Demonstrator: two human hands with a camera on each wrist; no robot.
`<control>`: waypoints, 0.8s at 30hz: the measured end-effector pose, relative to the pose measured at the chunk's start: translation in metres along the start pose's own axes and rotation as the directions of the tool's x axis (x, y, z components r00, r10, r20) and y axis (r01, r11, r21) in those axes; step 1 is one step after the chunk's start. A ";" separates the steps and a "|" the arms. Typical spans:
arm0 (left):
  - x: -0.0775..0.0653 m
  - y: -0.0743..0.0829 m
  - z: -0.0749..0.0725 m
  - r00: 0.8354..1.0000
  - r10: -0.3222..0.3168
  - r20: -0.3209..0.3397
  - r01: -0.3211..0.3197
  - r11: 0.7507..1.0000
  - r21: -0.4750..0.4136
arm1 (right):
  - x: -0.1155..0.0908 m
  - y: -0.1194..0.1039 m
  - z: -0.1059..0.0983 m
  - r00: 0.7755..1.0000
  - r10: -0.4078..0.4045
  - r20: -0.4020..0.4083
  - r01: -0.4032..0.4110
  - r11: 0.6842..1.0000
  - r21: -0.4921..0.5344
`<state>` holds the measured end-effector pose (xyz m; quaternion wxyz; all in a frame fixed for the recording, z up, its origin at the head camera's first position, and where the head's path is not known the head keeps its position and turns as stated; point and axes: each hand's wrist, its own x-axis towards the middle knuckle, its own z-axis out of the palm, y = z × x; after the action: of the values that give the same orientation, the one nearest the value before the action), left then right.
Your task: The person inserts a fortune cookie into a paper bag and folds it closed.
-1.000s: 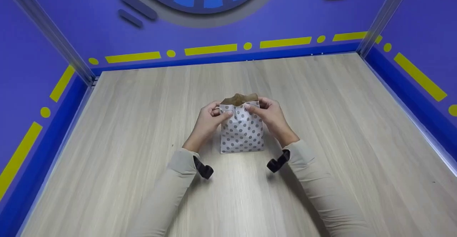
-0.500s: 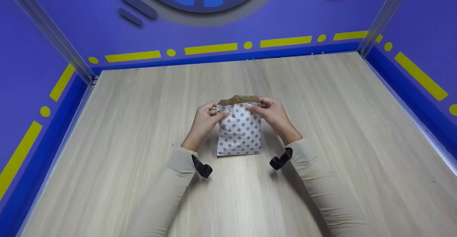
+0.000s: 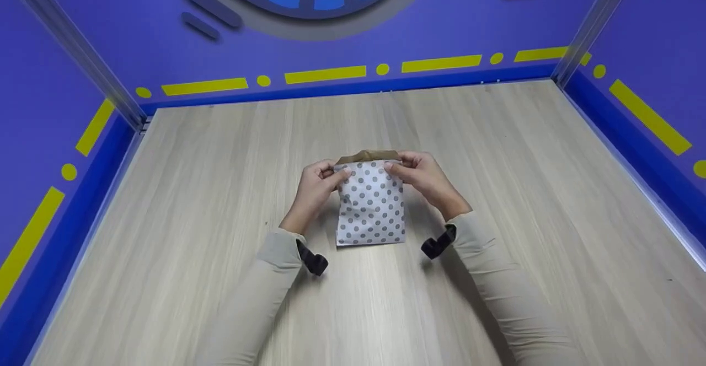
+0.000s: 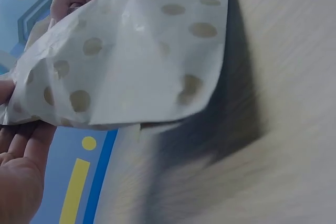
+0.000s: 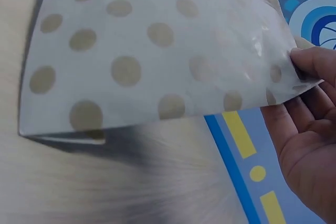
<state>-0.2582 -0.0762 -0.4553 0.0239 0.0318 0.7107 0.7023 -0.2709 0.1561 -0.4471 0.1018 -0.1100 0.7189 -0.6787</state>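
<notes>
A white paper bag (image 3: 370, 206) with grey dots hangs between both hands, its brown inner side showing along the top. At its upper left corner the left hand (image 3: 317, 187) pinches it, thumb on the front and fingers behind. The right hand (image 3: 424, 176) grips the upper right corner in the same way. Seen from the left wrist, the bag (image 4: 142, 51) bulges a little and its lower edge casts a shadow on the table. In the right wrist view, the right hand's thumb (image 5: 317, 64) presses on the bag's top edge with the fingers beneath.
The wood-grain table (image 3: 220, 189) spreads around the hands. Blue walls with yellow marks (image 3: 325, 75) enclose it at the back and both sides, with metal posts (image 3: 590, 24) at the corners. A black camera mount (image 3: 313, 258) sits on each wrist.
The bag has come slightly nearer the body, and its crumpled top has been drawn flatter. The right hand has shifted a little to the right, spreading the grips apart.
</notes>
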 end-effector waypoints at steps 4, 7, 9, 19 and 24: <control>0.000 -0.002 0.000 0.999 0.026 -0.043 -0.024 0.999 0.047 | 0.001 0.002 -0.003 1.000 -0.011 0.028 0.011 1.000 0.000; 0.000 -0.002 0.001 0.997 0.035 -0.074 -0.031 0.998 0.055 | 0.002 0.003 -0.004 0.998 -0.015 0.055 0.014 1.000 0.026; 0.001 -0.002 0.001 0.997 0.030 -0.075 -0.027 0.999 0.035 | 0.002 0.003 -0.004 0.997 -0.019 0.075 0.016 0.999 0.042; 0.002 -0.002 -0.005 1.000 0.002 -0.004 -0.002 1.000 0.025 | 0.003 0.006 -0.011 0.993 -0.013 0.121 0.010 1.000 0.026; -0.001 0.001 -0.007 0.999 0.021 0.036 -0.023 0.998 0.053 | 0.003 0.009 -0.013 0.992 0.015 0.123 -0.015 1.000 -0.003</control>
<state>-0.2573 -0.0837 -0.4541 0.0280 0.0526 0.7285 0.6825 -0.2778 0.1686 -0.4549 0.1509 -0.1465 0.7128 -0.6691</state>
